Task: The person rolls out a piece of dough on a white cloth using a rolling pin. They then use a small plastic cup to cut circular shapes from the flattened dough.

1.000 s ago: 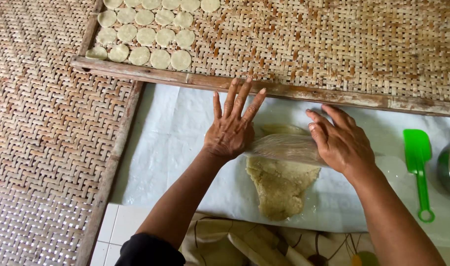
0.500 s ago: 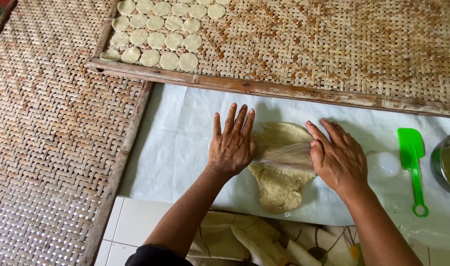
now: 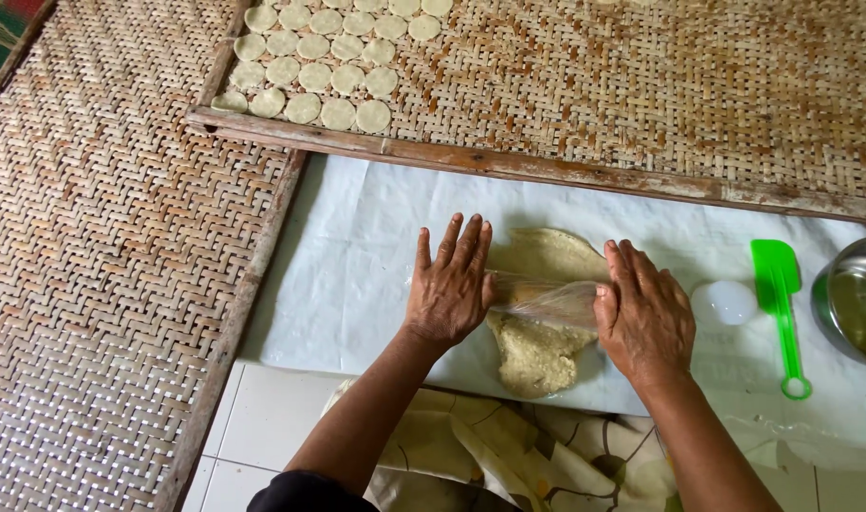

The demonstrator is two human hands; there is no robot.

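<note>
Here the left hand [image 3: 449, 289] and right hand [image 3: 644, 315] press flat, fingers spread, on the ends of a plastic-wrapped roller [image 3: 545, 298] lying across the dough [image 3: 539, 332] on the white sheet [image 3: 357, 256], near a green spatula [image 3: 782, 308].

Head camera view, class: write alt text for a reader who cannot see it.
A person's left hand and right hand press flat on a plastic-wrapped roller across a sheet of pale dough on a white cloth. Above lies a woven tray holding dough rounds; a green spatula lies to the right.
</note>
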